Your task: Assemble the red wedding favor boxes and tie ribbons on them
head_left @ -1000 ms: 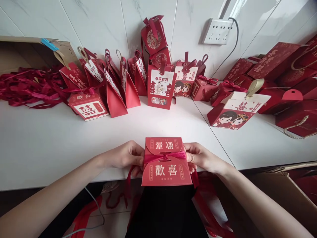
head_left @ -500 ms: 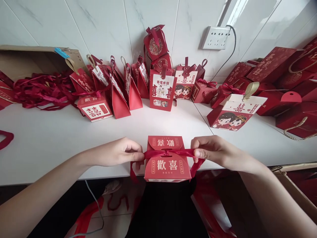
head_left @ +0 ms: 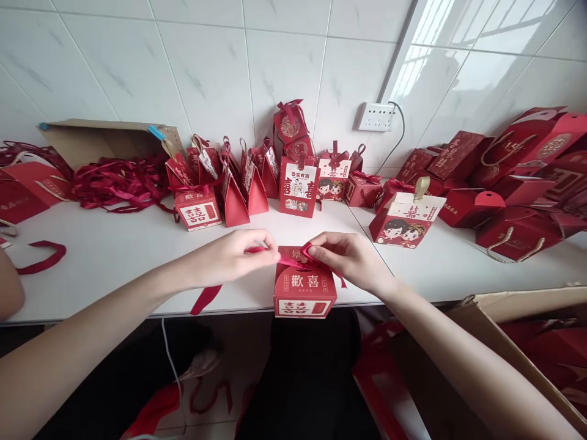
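A red gift box [head_left: 305, 290] with gold characters on its lid and a white double-happiness label stands at the table's front edge. Across its top runs a dark red ribbon [head_left: 293, 263]. My left hand [head_left: 243, 253] pinches one part of the ribbon at the box's left side, and a loose tail [head_left: 206, 299] hangs below that hand. Over the lid, my right hand [head_left: 343, 253] pinches a folded part of the ribbon between thumb and fingers. A short end shows under the right hand. The knot is partly hidden by the fingers.
Finished-looking red boxes with ribbons and handles [head_left: 297, 186] line the wall. A heap of ribbons [head_left: 119, 183] lies by a cardboard box [head_left: 114, 131] at left. More red boxes [head_left: 518, 226] pile up at right. Another person's arm [head_left: 7, 278] shows at the left edge.
My hands have come closer together over the lid. The ribbon, earlier pulled straight out to both sides, is now folded at my right hand. The view has shifted upward.
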The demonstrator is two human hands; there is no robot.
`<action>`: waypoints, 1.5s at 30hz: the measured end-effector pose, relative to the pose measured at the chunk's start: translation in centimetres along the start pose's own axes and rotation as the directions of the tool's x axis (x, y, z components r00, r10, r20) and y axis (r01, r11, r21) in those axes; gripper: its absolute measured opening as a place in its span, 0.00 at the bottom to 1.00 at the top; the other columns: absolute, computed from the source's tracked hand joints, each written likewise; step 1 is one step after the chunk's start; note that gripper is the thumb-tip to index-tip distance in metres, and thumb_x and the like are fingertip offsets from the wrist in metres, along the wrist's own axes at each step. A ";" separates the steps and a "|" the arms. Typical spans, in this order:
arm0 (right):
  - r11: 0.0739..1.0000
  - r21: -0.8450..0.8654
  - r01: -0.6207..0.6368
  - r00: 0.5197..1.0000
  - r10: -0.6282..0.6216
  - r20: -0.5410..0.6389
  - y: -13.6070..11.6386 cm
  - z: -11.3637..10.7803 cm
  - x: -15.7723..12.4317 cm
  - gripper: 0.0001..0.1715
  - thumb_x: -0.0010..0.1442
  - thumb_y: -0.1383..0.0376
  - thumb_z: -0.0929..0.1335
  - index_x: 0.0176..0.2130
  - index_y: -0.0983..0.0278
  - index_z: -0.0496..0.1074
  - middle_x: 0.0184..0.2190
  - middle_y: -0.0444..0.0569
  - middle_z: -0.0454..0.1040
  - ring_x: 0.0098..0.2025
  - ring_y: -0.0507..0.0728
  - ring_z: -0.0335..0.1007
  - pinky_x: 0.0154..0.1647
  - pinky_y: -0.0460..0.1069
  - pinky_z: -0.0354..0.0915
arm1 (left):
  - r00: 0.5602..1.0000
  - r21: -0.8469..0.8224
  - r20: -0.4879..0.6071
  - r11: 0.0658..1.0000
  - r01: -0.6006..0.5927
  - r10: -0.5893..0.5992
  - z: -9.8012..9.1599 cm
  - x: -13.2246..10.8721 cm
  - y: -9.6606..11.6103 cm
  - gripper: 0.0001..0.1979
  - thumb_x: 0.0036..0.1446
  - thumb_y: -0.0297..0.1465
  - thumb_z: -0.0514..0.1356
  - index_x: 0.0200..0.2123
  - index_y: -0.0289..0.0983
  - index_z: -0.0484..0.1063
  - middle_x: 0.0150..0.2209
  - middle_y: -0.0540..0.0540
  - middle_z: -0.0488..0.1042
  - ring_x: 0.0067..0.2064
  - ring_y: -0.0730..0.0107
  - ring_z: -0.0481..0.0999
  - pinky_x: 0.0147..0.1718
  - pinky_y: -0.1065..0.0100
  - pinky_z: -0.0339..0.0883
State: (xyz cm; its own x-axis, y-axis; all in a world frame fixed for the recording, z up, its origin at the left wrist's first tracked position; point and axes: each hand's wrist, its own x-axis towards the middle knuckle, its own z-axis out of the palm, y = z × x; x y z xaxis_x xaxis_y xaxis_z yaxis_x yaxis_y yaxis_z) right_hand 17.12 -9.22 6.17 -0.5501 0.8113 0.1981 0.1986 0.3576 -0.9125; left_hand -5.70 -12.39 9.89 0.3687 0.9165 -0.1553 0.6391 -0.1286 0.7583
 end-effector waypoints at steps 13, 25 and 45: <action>0.997 0.002 0.072 0.992 -0.071 -0.101 0.6 1.8 -0.7 0.06 0.56 0.64 0.67 0.36 0.63 0.68 0.34 0.46 0.77 0.37 0.54 0.74 0.41 0.50 0.69 | 0.939 0.462 0.047 0.826 -0.322 0.340 -0.4 0.3 2.8 0.09 0.58 0.35 0.56 0.32 0.38 0.74 0.41 0.47 0.70 0.34 0.71 0.71 0.36 0.72 0.62; 0.996 0.027 0.087 0.988 -0.083 -0.131 1.1 2.4 0.0 0.06 0.54 0.68 0.67 0.28 0.64 0.74 0.27 0.43 0.77 0.30 0.52 0.73 0.32 0.45 0.67 | 0.846 0.611 0.125 0.632 -0.477 0.518 0.2 1.5 4.5 0.10 0.60 0.25 0.51 0.36 0.37 0.73 0.35 0.49 0.75 0.30 0.75 0.71 0.28 0.73 0.58; 0.897 0.440 0.036 0.992 0.022 -0.127 2.3 3.0 -0.4 0.27 0.48 0.62 0.75 0.38 0.59 0.57 0.28 0.40 0.76 0.29 0.52 0.73 0.31 0.47 0.66 | 0.950 0.241 -0.050 0.926 -0.289 0.309 0.1 4.7 1.0 0.08 0.55 0.36 0.59 0.32 0.38 0.71 0.30 0.53 0.75 0.30 0.75 0.72 0.30 0.72 0.62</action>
State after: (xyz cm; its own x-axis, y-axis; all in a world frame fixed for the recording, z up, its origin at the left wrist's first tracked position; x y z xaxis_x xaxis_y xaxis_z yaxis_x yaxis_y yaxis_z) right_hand 15.35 -10.12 2.89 -0.4385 0.8709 0.2220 -0.1984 0.1471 -0.9690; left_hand -3.22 -8.22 9.81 0.5142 0.8495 0.1182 0.6485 -0.4753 0.5947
